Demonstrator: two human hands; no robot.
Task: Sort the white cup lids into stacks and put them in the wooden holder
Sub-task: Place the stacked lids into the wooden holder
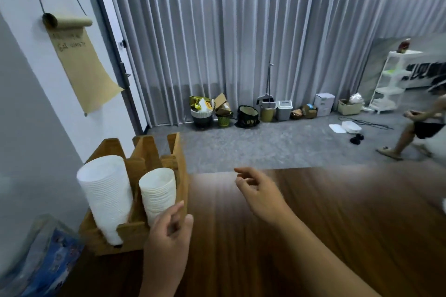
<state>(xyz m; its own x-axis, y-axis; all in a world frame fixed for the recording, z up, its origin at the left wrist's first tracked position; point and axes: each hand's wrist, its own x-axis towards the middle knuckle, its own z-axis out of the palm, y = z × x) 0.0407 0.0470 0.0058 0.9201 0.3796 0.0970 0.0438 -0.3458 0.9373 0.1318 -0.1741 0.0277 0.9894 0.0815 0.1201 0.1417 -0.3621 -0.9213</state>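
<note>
A wooden holder (179, 152) stands at the left end of the dark wood table (337, 224). Two tall stacks of white lids lean in it: a larger stack (106, 190) on the left and a smaller stack (158, 190) on the right. My left hand (169, 239) hovers just in front of the smaller stack, fingers loosely curled, holding nothing. Over the table, right of the holder, my right hand (258, 190) also hangs with loosely curled fingers and nothing in it.
A clear plastic bag with blue print (50, 255) lies left of the holder by the wall. Beyond the table is grey carpet with bins and baskets (251, 113) along a curtain. A person (422, 125) walks at the far right.
</note>
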